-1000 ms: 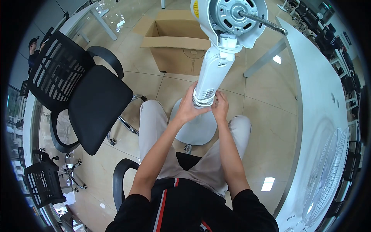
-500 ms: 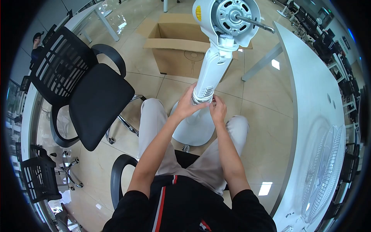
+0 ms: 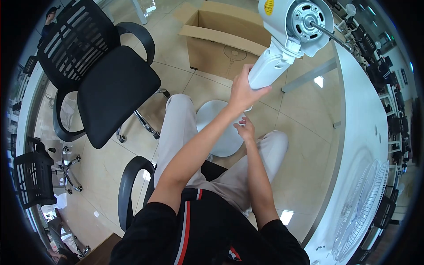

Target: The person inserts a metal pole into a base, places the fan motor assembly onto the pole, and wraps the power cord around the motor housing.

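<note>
My left hand is wrapped around the lower end of the white neck of a fan motor unit. The unit tilts up to the right, with its bare motor face and metal shaft exposed. My right hand is lower, near my right knee, with its fingers curled together above the round white fan base. What those fingers hold is too small to make out. A small white curved piece shows just below my left wrist. My left forearm hides part of the base.
An open cardboard box stands on the floor ahead. To the left is a black office chair. A white table runs along the right, with a clear fan grille or blade part on it. Other chairs and desks line both sides.
The motor unit has moved up and to the right in my left hand, and its neck now shows apart from the base. My right hand has come away from the neck and sits lower.
</note>
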The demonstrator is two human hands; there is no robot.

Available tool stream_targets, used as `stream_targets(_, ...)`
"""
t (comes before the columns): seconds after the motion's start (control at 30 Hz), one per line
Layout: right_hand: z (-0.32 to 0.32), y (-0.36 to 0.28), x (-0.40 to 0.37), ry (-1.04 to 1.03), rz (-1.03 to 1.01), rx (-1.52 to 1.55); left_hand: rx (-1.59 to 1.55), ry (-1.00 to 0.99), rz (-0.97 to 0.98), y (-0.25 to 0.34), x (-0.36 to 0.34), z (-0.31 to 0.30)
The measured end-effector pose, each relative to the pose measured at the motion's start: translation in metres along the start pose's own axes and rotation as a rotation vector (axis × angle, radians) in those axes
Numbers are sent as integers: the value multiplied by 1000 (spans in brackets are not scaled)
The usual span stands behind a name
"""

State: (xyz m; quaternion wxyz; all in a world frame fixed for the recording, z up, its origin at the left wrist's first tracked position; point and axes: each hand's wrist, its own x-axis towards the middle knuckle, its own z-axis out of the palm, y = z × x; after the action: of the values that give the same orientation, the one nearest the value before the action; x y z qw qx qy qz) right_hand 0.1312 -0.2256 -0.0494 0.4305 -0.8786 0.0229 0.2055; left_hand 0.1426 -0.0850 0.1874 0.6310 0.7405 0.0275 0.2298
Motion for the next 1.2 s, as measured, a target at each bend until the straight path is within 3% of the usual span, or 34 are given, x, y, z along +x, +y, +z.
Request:
stream_targets(0.2,22,12,-10,-69,-54,-24,-291,-364,-99,-10,24,-24)
stream_targets(0.3,26,15,-13,-101,-27,-47,-300,-481,-197,-11,31,-32)
stream_targets(0.4,29,17,-17,-103,-11,-61,-329,-507,-174,-12,33,-33)
stream_targets(0.6,33,20,-28,-119,45,-46,-219,-400,-128,-27,17,-23)
stream_targets(0.7,37,17,-36,-133,27,-108,260,-111,198,-52,-9,-27)
stream_targets(0.77,45,23,-45,-131,-27,-177,301,-120,178,-73,-27,-31)
stream_targets(0.93,67,34,-66,-194,-108,-279,-13,-169,-37,-116,-57,-32)
stream_targets(1.07,90,55,-73,-299,-137,-340,-48,-225,-18,-112,-59,-35)
stream_targets(1.17,98,60,-80,-257,-101,-342,-74,-243,-30,-110,-59,-38)
stream_targets(1.2,98,60,-79,-146,-102,-286,-89,-215,-27,-111,-58,-38)
